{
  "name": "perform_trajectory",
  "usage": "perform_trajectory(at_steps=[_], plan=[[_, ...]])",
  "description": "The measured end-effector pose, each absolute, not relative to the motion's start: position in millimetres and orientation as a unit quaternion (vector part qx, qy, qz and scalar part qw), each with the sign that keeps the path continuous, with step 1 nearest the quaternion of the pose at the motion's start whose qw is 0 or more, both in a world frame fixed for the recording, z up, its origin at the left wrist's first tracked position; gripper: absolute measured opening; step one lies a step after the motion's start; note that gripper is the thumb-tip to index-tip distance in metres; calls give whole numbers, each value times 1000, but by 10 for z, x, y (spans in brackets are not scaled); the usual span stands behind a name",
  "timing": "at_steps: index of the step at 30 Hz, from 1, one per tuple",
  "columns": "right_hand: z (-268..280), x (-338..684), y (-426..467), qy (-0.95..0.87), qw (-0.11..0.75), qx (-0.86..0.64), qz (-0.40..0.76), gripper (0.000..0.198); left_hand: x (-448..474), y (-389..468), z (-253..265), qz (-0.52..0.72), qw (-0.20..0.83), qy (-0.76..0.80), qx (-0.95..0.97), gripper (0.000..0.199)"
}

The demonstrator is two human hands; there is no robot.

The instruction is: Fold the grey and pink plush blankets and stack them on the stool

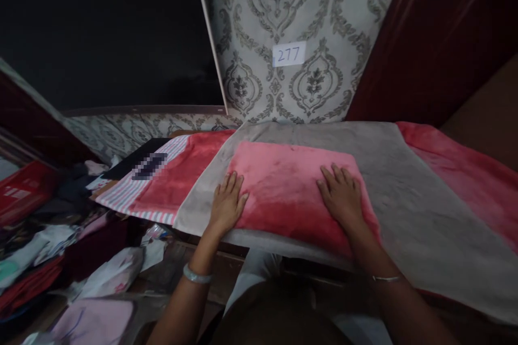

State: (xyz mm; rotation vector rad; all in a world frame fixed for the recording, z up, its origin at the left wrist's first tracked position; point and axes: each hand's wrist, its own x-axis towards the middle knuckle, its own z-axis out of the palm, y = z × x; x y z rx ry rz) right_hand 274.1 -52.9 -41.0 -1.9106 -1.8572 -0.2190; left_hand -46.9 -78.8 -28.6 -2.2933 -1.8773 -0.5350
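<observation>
- Braceleted forearms [199,259] flank a folded pink-red plush cloth [283,188], apparently longest left-to-right, on a grey blanket [396,205].
- Left hand [227,204] touches its left edge, right hand [343,194] its right part; fingers [339,174] loosely spread, flat.

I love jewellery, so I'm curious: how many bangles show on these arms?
2: a broad bangle at the wrist of the left hand, and a thin bangle at the wrist of the right hand. More could be hidden.
</observation>
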Motion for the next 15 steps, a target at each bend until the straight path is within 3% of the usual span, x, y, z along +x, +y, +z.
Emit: perform_trajectory(at_steps=[10, 15], plan=[[-207, 2731, -1020, -714, 251, -649, -78, 58, -512, -839, -107, -175, 79, -610, -769, 55], [-301, 2561, -1438, -761, 213, -606, -99, 58, -189, -998, 29, -180, 118, -532, -819, 60]])
